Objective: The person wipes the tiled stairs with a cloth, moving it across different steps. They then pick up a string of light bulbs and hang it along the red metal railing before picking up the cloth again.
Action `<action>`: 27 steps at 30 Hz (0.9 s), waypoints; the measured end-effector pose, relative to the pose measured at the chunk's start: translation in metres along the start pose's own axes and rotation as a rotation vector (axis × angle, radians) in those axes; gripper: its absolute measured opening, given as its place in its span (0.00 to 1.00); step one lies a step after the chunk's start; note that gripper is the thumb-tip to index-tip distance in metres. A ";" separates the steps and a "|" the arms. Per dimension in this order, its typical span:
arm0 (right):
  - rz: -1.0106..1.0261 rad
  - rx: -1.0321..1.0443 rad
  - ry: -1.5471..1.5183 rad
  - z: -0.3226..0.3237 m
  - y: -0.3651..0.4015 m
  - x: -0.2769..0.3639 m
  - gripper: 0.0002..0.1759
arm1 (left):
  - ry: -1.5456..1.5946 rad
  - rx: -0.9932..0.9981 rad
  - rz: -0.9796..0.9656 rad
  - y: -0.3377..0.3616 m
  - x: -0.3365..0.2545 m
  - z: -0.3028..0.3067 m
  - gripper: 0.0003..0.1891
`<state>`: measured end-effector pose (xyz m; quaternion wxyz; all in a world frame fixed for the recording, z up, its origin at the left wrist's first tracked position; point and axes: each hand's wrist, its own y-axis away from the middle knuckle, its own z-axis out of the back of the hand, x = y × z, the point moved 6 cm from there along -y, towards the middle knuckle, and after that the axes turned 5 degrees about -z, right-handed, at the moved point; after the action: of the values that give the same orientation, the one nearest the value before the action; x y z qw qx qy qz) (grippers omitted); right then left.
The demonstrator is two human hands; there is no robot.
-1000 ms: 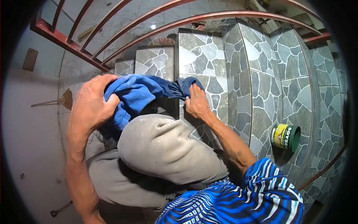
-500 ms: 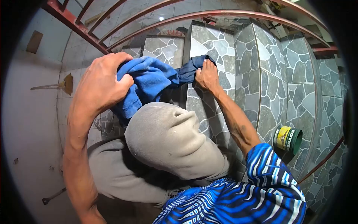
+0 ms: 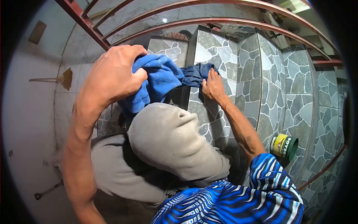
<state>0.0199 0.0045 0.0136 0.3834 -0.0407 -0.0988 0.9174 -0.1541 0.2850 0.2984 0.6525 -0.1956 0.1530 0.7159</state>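
A blue cloth (image 3: 160,80) stretches between both hands above a stone-patterned tiled stair step (image 3: 214,52). My left hand (image 3: 112,76) is clenched on the bunched, lighter end of the cloth at the left. My right hand (image 3: 212,86) pinches the darker far end and presses it against the face of the step. My raised knee in grey trousers (image 3: 164,140) sits below the cloth and hides the step's lower part.
A green paint can with a yellow label (image 3: 285,145) lies on its side on a lower step at the right. Red metal railings (image 3: 85,24) arc overhead. A broom (image 3: 61,79) and a long-handled tool (image 3: 44,191) lie on the floor below at the left.
Both hands have moved up and to the right with the cloth. My right hand has slid the dark end farther along the step face.
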 end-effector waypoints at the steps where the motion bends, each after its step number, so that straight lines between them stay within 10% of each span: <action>1: 0.008 -0.036 0.012 -0.003 -0.010 -0.002 0.36 | 0.003 0.009 0.004 -0.002 0.001 0.000 0.21; 27: -0.011 -0.110 0.021 -0.001 0.004 0.009 0.35 | -0.016 0.042 -0.008 0.009 0.002 -0.007 0.21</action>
<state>0.0105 0.0085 0.0113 0.3868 -0.0710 -0.1450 0.9079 -0.1630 0.2821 0.2908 0.6606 -0.1764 0.1620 0.7115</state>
